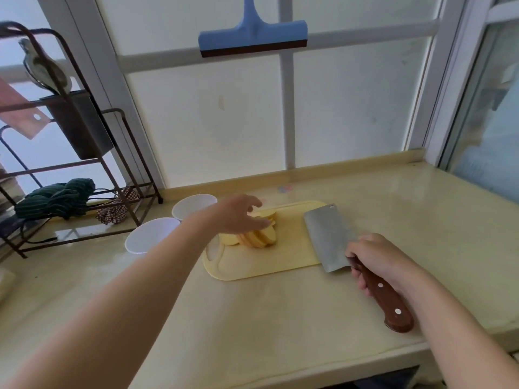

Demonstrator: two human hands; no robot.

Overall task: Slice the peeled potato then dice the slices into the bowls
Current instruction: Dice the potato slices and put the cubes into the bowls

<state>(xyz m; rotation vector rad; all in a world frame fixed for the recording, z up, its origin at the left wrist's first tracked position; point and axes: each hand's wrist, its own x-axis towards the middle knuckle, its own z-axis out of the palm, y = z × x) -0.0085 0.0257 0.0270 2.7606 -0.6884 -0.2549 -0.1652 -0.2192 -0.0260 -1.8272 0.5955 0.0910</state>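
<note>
Head view: potato slices (pixel 261 237) lie fanned on the left half of the board (pixel 280 262). Your left hand (pixel 238 217) is over them, grip wide, fingers spread. At the board's right end, your right hand (pixel 376 256) has its grip wrapped round the handle of the cleaver (pixel 328 237). Two white bowls (pixel 148 237) stand just left of the board.

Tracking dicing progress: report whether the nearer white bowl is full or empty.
Empty: the nearer white bowl shows bare white inside; potato slices lie on the cutting board.

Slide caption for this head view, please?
Left hand reaches over potato slices on the cutting board, right hand grips the cleaver, two white bowls alongside.
</note>
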